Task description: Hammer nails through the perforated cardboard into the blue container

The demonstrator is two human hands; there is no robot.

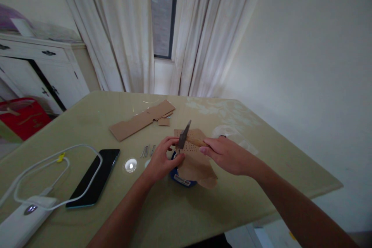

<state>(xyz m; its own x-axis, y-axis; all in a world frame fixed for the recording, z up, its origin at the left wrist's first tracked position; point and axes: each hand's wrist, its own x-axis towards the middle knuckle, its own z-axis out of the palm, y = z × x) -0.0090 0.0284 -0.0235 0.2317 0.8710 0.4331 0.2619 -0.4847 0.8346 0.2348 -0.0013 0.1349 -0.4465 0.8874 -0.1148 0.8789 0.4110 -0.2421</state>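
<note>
My right hand [229, 155] is closed round the wooden handle of a hammer [183, 135], its metal head tilted above the cardboard. Just under the head, the thumb and fingers of my left hand [164, 159] pinch a thin nail [179, 150], whose tip I cannot make out. Rows of small holes mark the upper part of the brown cardboard piece [194, 166], which has a ragged near edge. It rests on a blue object [181, 180] with a pale label, mostly hidden beneath it. Several loose nails [147, 151] lie left of my left hand.
Farther back lie cardboard strips [142, 121]. A clear plastic bag [235, 137] is beyond my right hand. At left are a dark phone [94, 178], a white cable [87, 146] and a white power strip [26, 221]. The table [232, 209] meets the wall at right.
</note>
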